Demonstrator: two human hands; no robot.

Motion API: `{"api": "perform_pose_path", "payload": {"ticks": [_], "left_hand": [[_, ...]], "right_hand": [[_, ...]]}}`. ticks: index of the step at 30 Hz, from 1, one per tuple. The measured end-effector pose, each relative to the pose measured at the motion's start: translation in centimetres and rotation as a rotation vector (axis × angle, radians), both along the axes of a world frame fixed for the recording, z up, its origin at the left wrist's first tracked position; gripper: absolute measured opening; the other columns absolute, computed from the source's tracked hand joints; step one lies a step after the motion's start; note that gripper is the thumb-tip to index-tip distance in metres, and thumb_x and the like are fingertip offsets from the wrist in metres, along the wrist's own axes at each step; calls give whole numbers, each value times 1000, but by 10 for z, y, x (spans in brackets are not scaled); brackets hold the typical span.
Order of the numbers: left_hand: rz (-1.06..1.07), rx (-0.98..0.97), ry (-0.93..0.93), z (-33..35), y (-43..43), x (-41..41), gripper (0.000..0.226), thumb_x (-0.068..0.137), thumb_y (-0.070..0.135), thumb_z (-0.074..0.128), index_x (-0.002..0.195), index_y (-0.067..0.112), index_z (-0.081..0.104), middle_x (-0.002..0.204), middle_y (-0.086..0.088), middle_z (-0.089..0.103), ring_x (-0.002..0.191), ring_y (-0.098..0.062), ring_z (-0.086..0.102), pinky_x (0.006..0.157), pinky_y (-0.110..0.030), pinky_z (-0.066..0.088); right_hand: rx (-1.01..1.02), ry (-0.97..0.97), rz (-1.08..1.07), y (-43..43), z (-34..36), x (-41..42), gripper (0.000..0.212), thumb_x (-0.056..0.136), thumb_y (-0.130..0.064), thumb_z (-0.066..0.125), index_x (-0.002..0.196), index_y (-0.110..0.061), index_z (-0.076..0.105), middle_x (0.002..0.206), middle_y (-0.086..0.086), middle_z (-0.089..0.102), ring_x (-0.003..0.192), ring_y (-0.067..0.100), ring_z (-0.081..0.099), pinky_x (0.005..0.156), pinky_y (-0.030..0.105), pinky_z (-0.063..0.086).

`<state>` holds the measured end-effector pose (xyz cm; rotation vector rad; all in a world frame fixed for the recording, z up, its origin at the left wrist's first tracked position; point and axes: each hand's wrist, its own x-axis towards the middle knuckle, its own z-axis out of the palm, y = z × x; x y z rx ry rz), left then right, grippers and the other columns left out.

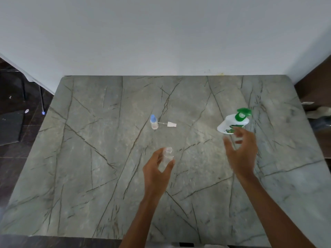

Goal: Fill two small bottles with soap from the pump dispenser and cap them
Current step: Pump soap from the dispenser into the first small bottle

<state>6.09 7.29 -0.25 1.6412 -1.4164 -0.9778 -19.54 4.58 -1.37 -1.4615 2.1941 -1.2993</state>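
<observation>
Items we count on the grey veined stone table (89, 158):

1. Clear small bottle (168, 155), uncapped, mouth up, near the middle of the table toward the front. Our left hand (155, 170) grasps it, thumb and fingers curled round its body.
2. Small bottle with a blue cap (154, 122), upright, farther back at the table's centre, well apart from both hands.
3. White cap with a thin tube (171, 124), lying on its side just beside the blue-capped bottle, to its right.
4. Pump dispenser (232, 122), white with a green pump head, at the right side of the table and leaning to the right.
5. Our right hand (240, 153), released, fingers spread, holding nothing. Its fingertips overlap the dispenser's lower edge. The blur keeps us from telling whether they touch.

Behind the table we note a plain pale wall (161, 33).
</observation>
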Motion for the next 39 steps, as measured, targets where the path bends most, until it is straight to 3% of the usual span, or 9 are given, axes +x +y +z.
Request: {"api": "perform_pose_path", "payload": {"ticks": [4,6,9,11,14,23,26,28,39], "left_hand": [[-11,-5,4,0,6,-12,45,82,20,79,119,35,58,108,29,64,106,6,63,95,-21,52],[-18,-3,14,1,10,-20,44,82,22,79,119,34,59,109,27,65,107,4,63,96,-22,52],[-20,-4,35,5,17,-33,43,81,22,80,116,37,59,108,25,66,107,1,64,95,-23,52],[-19,-3,51,7,23,-41,43,81,21,80,114,41,59,108,25,68,107,-1,65,95,-23,52],[-20,4,60,6,31,-51,42,82,26,79,120,30,63,114,17,69,109,-3,65,97,-33,54],[50,12,48,10,53,-72,47,80,28,80,123,22,62,116,9,68,107,-5,65,97,-33,54],[71,2,54,13,60,-66,46,80,25,81,122,21,62,113,9,68,105,-3,66,95,-26,54],[62,-12,55,12,64,-60,46,81,25,81,122,20,62,114,8,69,106,-3,66,95,-24,54],[-59,-83,38,-13,81,-12,48,83,25,78,125,10,60,116,4,68,106,-3,65,95,-23,53]], "right_hand": [[5,68,-25,0,7,-56,72,72,-19,83,132,-9,44,124,12,47,110,27,50,85,43,52],[64,110,84,-16,10,-76,87,68,-20,86,139,-11,36,134,12,41,123,29,43,96,49,47],[180,110,229,-39,11,-91,98,64,-19,88,142,-16,29,143,9,36,128,28,41,104,45,41],[235,69,295,-49,6,-94,99,64,-14,87,142,-22,28,143,6,39,124,24,46,100,38,43],[287,-5,351,-60,-3,-96,98,63,-11,87,141,-27,29,137,3,48,111,21,52,89,30,42],[194,-100,292,-58,-25,-87,76,67,-14,82,133,-20,44,120,2,59,104,20,59,89,34,50],[200,-124,341,-38,-22,-78,86,68,-12,81,139,-21,35,117,2,60,96,14,60,77,9,46],[186,-146,380,-21,-20,-68,89,69,-12,81,142,-23,31,115,2,62,93,11,61,75,2,44],[138,-150,368,71,-38,2,83,75,-24,80,141,-29,29,120,3,63,97,10,64,80,18,53]]}}
